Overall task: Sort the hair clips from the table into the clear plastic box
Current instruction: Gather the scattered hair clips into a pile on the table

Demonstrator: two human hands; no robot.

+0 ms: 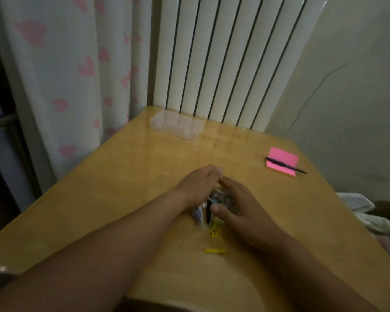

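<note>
The left hand [200,183] and right hand [236,206] are cupping toward each other around a small heap of hair clips [214,199] near the middle of the wooden surface [122,188]; fingertips are almost meeting at the far side, palms curving inward. Whether either hand is actually pinching a clip I cannot tell: the heap is blurred and mostly hidden between the palms, so both read as curled but not clearly closed on anything. Yellow clips [214,231] are spilling out at the near edge of the heap, and one yellow clip [215,250] is lying alone, closer to the body and apart from the rest. The clear plastic box [177,123] is sitting well apart at the far edge of the surface, just in front of the white radiator [223,59]; it looks closed, though its transparency makes that uncertain. Risks, as judged from here: scooping a loose pile with two hands is likely leaving stragglers, and the lone yellow one is already outside the cupped area. Carrying a handful across that gap could be shedding clips, some toward the surface's edges. If the lid is shut, both hands being full would be leaving none free to open it. The pink sticky notes [283,161] with a pen [286,165] are lying off to the right, clear of the path.
</note>
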